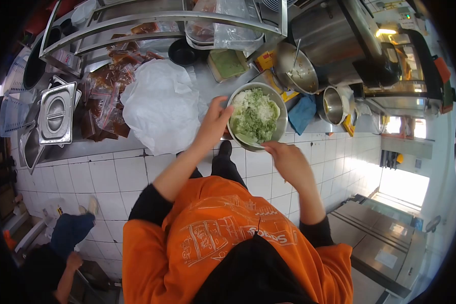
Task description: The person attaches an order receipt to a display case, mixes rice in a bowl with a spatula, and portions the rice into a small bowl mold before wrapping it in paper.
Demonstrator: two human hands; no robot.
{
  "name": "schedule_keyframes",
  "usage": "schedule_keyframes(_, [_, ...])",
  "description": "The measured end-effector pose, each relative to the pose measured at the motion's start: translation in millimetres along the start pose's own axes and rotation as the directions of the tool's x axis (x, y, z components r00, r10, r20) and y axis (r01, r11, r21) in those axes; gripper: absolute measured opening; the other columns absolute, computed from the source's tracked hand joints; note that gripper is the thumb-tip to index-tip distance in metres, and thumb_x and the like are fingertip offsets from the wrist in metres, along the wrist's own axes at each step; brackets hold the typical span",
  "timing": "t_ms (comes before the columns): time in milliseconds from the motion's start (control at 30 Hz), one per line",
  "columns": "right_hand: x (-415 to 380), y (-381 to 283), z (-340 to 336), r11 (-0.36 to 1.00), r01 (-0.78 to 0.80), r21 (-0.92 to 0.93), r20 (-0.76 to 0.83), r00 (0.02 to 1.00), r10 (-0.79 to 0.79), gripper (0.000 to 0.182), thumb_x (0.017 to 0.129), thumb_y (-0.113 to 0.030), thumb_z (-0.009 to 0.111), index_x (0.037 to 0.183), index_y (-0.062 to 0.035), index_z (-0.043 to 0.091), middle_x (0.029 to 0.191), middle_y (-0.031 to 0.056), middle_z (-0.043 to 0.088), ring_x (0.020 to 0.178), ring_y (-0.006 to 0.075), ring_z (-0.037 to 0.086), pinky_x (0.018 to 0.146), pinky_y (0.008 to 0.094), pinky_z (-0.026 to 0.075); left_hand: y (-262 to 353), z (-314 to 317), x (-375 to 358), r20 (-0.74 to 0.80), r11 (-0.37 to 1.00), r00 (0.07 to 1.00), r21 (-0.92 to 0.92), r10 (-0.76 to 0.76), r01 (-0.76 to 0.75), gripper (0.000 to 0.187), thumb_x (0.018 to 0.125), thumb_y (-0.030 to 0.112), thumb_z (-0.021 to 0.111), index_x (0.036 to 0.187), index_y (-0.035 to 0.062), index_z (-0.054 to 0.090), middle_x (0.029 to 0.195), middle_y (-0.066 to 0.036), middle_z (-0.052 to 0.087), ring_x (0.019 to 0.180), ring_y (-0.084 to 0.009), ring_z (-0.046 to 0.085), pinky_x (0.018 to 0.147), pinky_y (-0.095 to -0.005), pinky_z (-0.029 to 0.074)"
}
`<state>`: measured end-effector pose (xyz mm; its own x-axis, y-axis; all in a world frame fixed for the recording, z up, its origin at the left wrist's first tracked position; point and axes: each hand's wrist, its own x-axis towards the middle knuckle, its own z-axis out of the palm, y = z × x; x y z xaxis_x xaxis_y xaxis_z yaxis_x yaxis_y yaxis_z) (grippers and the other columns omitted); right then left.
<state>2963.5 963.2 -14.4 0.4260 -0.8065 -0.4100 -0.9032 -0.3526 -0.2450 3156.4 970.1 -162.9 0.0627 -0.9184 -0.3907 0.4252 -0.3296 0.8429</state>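
A round metal bowl [283, 124] is in front of me at the counter's edge, holding a chopped or mashed green mixture [261, 114] with white shreds or grains on top. My left hand [217, 124] grips the bowl's left rim, thumb at the inside. At the lower right rim, my right hand [291, 163] is closed in a pinch. A pale green, flat shape [245, 139] lies low in the bowl toward those fingers; whether it is a utensil held by the right hand cannot be made out.
On the counter lie white plastic sheeting [162, 106], bags of brown sauce [106, 99], a tub of green contents [228, 65], a blue cloth [302, 114] and a metal mixing bowl [295, 68]. A metal rack [162, 19] stands over it. Another person [61, 248] is at lower left.
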Motion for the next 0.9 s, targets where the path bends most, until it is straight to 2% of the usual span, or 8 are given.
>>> schedule_keyframes(200, [15,-26,65,0.990,-0.109,-0.087,-0.176,0.980,0.092,0.022,0.093,-0.014,0.046,0.106,-0.0095,0.063,0.079,0.0214,0.066,0.074,0.0388,0.066,0.068,0.0485,0.051,3,1,-2,0.014,0.999,1.000,0.037,-0.019,0.019,0.035,0.099,0.011,0.043,0.134,0.0105,0.039,0.088,-0.008,0.055,0.062,-0.0165,0.064,0.050,-0.0297,0.059])
schedule_keyframes(300, [25,-29,63,0.986,-0.169,-0.005,-0.125,0.978,0.167,0.024,0.086,-0.009,0.045,0.103,-0.0059,0.062,0.086,0.0243,0.066,0.081,0.0412,0.065,0.071,0.0495,0.051,-4,8,-12,-0.022,0.998,1.000,-0.068,0.002,-0.004,0.037,0.099,0.010,0.041,0.136,0.0118,0.035,0.093,-0.009,0.055,0.065,-0.0172,0.064,0.054,-0.0317,0.061])
schedule_keyframes(500, [38,8,73,0.936,-0.089,0.339,-0.222,0.960,0.172,0.028,0.093,-0.018,0.047,0.113,-0.0067,0.063,0.090,0.0262,0.065,0.093,0.0441,0.062,0.081,0.0497,0.048,-26,12,-21,-0.075,0.978,0.995,-0.194,0.064,-0.077,0.042,0.099,0.009,0.041,0.139,0.0147,0.029,0.098,-0.006,0.047,0.071,-0.0169,0.064,0.062,-0.0338,0.063])
schedule_keyframes(567, [43,38,84,0.905,-0.116,0.408,-0.142,0.972,0.188,0.030,0.095,-0.023,0.048,0.115,-0.0066,0.063,0.088,0.0242,0.066,0.086,0.0391,0.064,0.077,0.0454,0.049,-29,13,-25,-0.102,0.977,0.993,-0.198,0.063,-0.082,0.042,0.099,0.008,0.041,0.139,0.0150,0.028,0.097,-0.004,0.045,0.074,-0.0163,0.063,0.066,-0.0345,0.063])
schedule_keyframes(633, [39,41,70,0.811,-0.208,0.546,-0.019,0.965,0.260,0.031,0.096,-0.026,0.050,0.116,-0.0055,0.063,0.079,0.0152,0.060,0.071,0.0259,0.056,0.064,0.0358,0.044,-28,14,-29,-0.119,0.977,0.991,-0.192,0.067,-0.089,0.043,0.099,0.008,0.042,0.138,0.0150,0.029,0.096,-0.003,0.042,0.078,-0.0155,0.062,0.069,-0.0348,0.063])
schedule_keyframes(700, [26,27,38,0.606,-0.356,0.711,0.161,0.922,0.353,0.032,0.096,-0.028,0.053,0.115,-0.0034,0.063,0.064,-0.0008,0.048,0.049,0.0043,0.039,0.043,0.0209,0.032,-30,15,-30,-0.119,0.977,0.991,-0.194,0.064,-0.086,0.044,0.098,0.007,0.042,0.140,0.0158,0.029,0.097,-0.003,0.043,0.081,-0.0149,0.062,0.070,-0.0343,0.063])
schedule_keyframes(733, [21,19,25,0.621,-0.397,0.675,0.182,0.906,0.382,0.031,0.096,-0.026,0.053,0.116,-0.0039,0.063,0.063,-0.0025,0.047,0.051,0.0035,0.040,0.043,0.0203,0.031,-30,15,-31,-0.119,0.977,0.991,-0.194,0.061,-0.083,0.045,0.098,0.007,0.042,0.140,0.0162,0.028,0.097,-0.003,0.043,0.082,-0.0147,0.061,0.070,-0.0340,0.063])
schedule_keyframes(900, [11,13,27,0.938,-0.068,0.340,-0.300,0.938,0.177,0.029,0.097,-0.025,0.050,0.115,-0.0074,0.064,0.072,0.0150,0.063,0.061,0.0264,0.061,0.054,0.0342,0.046,-19,18,-39,-0.106,0.966,0.994,-0.259,-0.002,-0.026,0.054,0.099,0.007,0.040,0.147,0.0211,0.021,0.094,-0.004,0.043,0.083,-0.0150,0.061,0.071,-0.0344,0.062])
